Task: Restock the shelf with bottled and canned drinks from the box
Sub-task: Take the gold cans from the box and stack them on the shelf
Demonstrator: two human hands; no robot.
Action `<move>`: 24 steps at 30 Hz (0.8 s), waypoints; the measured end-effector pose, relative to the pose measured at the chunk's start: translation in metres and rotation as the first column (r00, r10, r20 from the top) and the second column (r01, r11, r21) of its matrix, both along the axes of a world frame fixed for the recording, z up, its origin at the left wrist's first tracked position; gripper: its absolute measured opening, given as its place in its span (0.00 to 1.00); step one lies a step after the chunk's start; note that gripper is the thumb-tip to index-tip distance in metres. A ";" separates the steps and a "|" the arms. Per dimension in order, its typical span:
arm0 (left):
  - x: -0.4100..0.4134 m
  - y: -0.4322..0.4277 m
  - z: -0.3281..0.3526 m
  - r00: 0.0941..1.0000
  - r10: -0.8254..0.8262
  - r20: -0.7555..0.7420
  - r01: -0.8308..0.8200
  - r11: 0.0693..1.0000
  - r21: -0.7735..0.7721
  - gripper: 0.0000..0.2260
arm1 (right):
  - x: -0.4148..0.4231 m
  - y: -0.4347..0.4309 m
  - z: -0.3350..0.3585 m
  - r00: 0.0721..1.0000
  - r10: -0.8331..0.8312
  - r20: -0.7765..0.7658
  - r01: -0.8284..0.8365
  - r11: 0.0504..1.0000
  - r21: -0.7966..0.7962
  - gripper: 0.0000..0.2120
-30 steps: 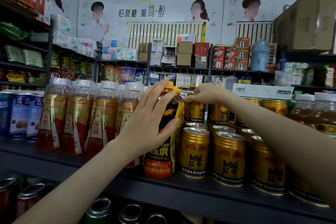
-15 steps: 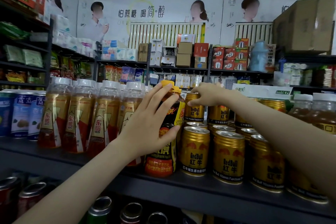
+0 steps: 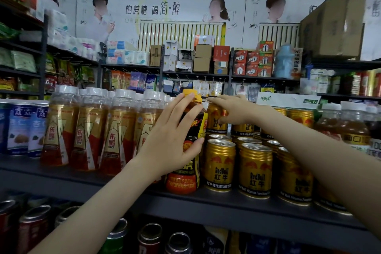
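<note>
Left hand [image 3: 169, 140] is wrapped around the black-labelled bottle [image 3: 188, 163], the one with the yellow cap, fingers [image 3: 185, 107] spread up its shoulder and thumb pressed across the label, a firm grasp. The bottle stands upright at the front edge of the dark shelf [image 3: 206, 206], squeezed between the row of gold-and-red labelled bottles [image 3: 86, 130] on its left and the gold Red Bull cans [image 3: 255, 171] on its right, touching the nearest can or very nearly so.

Right hand [image 3: 228, 109] reaches across and deeper in, above the front row of cans, its fingers pinched on the rim of a raised Red Bull can [image 3: 216, 119] sitting on the second tier just behind the bottle's cap. That can is stacked on top of the lower ones, upright, label facing out. The forearm crosses over the cans at the right end of the row.

Far left along the shelf, blue-and-white cans [image 3: 22, 128] stand at the edge of view; far right, amber bottles with white caps [image 3: 350, 128]. Below the shelf's front lip, tops of more cans [image 3: 152, 233] show on the level underneath. Behind it all, back shelving packed with boxes and packets, and a big cardboard carton [image 3: 334, 27] high at the right.
</note>
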State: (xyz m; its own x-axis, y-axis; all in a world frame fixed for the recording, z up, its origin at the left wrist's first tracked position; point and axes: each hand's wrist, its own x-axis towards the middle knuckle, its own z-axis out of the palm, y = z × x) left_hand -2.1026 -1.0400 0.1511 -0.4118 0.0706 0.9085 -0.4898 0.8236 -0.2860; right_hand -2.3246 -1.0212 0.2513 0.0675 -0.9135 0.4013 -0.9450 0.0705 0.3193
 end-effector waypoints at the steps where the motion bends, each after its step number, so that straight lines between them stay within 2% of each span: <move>1: -0.001 0.002 -0.002 1.000 0.001 -0.015 -0.001 1.000 0.014 0.27 | 0.001 0.008 -0.003 1.000 0.005 -0.001 -0.005 0.999 -0.037 0.35; 6: -0.022 0.043 -0.021 0.987 -0.023 -0.158 0.032 0.998 0.059 0.24 | 0.008 0.078 -0.024 0.995 0.083 0.051 -0.067 0.963 -0.260 0.24; 9: -0.045 0.088 -0.044 0.969 -0.068 -0.235 0.081 0.996 0.046 0.20 | 0.009 0.143 -0.055 0.991 0.119 -0.063 -0.135 0.914 -0.384 0.21; 11: -0.059 0.123 -0.064 0.960 -0.133 -0.245 0.145 0.989 0.033 0.18 | 0.008 0.196 -0.085 0.986 0.134 -0.103 -0.166 0.879 -0.447 0.19; 13: -0.074 0.163 -0.088 0.933 -0.258 -0.249 0.277 0.960 0.043 0.16 | 0.004 0.248 -0.121 0.991 0.121 -0.058 -0.134 0.871 -0.473 0.18; 16: -0.106 0.227 -0.136 0.877 -0.469 -0.105 0.479 0.868 0.127 0.15 | -0.010 0.323 -0.187 0.994 0.045 0.095 -0.002 0.911 -0.413 0.16; 19: -0.149 0.291 -0.196 0.763 -0.642 0.078 0.597 0.746 0.294 0.16 | -0.030 0.404 -0.262 0.948 -0.136 0.289 0.213 0.944 -0.253 0.16; 22: -0.196 0.357 -0.263 0.611 -0.760 0.221 0.590 0.623 0.514 0.17 | -0.049 0.494 -0.337 0.821 -0.338 0.460 0.422 0.902 -0.089 0.20; 24: -0.224 0.403 -0.316 0.512 -0.796 0.323 0.481 0.577 0.660 0.17 | -0.060 0.558 -0.389 0.709 -0.450 0.543 0.541 0.841 -0.008 0.18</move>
State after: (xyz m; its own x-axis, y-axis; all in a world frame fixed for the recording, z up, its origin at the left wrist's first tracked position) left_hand -2.3271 -0.6366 -0.1650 -0.8233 0.2033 0.5300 0.3493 0.9174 0.1908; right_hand -2.3850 -0.4632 -0.1379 -0.6279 -0.6787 0.3809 -0.7764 0.5803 -0.2458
